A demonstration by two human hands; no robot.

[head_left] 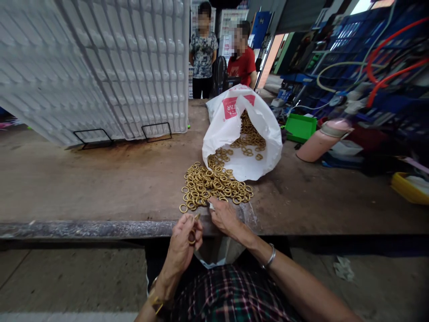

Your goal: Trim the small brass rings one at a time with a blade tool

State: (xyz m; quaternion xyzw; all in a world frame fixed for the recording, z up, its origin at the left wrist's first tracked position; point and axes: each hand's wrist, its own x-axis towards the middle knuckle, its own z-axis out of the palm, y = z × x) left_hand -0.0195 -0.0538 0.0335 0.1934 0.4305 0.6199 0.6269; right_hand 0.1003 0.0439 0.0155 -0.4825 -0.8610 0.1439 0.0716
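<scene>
My left hand [182, 241] is closed just in front of the table edge, with brass-coloured rings [191, 238] pinched between thumb and fingers. My right hand [225, 217] reaches over the edge to the front of a loose pile of similar rings [214, 183]. Its fingers are bent together at the pile; something small, white and dark shows by the fingertips, too small to name. Behind the pile a white plastic bag [258, 165] with a red print lies on its side, its mouth towards me, more rings inside and spilling out.
White ribbed plastic trays [134, 67] stand upright at the left in black wire stands [157, 131]. Right of the bag are a green tray [300, 128], a pink bottle [315, 145] and a yellow container [410, 188]. Two people [203, 53] are beyond the wooden table [83, 188].
</scene>
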